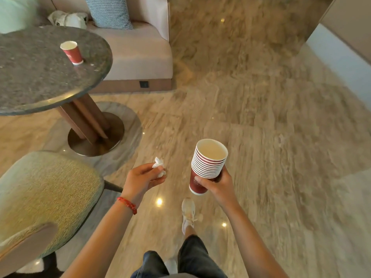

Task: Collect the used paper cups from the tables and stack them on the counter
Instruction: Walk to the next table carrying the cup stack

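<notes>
stack of cups (207, 165) gripped in right hand (217, 184), left hand (143, 180) closed on tissue (159, 167); adding the cup (71, 52) on the table (40, 81) one-handed could topple the stack.

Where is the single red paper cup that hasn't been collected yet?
In the head view, upper left: the single cup stands upright on the round stone table, near its far right edge, beside the beige sofa.

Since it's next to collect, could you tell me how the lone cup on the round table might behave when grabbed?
The cup is paper and looks empty, so probably light and crushable. Standing upright, tall and narrow-based, it may tip if nudged.
</notes>
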`<state>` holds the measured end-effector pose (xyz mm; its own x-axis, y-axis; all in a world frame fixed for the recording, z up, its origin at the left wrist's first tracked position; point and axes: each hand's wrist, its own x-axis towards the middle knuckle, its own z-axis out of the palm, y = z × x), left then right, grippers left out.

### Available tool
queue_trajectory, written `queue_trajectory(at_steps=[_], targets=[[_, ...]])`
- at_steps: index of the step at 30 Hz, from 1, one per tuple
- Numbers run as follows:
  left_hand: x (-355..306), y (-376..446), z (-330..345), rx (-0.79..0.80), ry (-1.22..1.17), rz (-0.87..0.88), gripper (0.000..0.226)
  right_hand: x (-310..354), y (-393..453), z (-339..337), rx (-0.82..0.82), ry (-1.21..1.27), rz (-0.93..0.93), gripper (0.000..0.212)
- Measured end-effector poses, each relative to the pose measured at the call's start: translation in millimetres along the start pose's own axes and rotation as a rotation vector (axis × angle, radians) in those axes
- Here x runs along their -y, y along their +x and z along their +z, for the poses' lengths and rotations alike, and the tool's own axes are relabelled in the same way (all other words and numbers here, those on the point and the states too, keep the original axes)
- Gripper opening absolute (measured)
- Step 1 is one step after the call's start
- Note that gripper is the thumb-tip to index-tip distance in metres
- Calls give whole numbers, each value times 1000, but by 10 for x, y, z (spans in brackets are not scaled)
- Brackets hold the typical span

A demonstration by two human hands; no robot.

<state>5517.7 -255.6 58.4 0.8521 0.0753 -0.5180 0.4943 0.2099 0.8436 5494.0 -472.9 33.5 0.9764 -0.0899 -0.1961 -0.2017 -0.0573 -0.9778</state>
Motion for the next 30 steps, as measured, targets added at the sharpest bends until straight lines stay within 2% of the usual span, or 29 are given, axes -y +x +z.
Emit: queue_trajectory(at_steps=[4,9,13,26,30], targets=[[-348,662,287,-21,-5,24,8,153,884,-84,13,11,-20,55],[-823,1354,591,-65,-32,33,7,445,1845,-157,49,9,-16,69],[-1131,1821,717,-107,-46,32,6,612,2494,-132,75,-11,-15,62],[-2233,3831,654,-164,-91,56,6,1029,4840,543,154,-39,-40,64],[-2680,4344,593,-171,-129,53,6,1307,5435,775,166,-36,-43,74]])
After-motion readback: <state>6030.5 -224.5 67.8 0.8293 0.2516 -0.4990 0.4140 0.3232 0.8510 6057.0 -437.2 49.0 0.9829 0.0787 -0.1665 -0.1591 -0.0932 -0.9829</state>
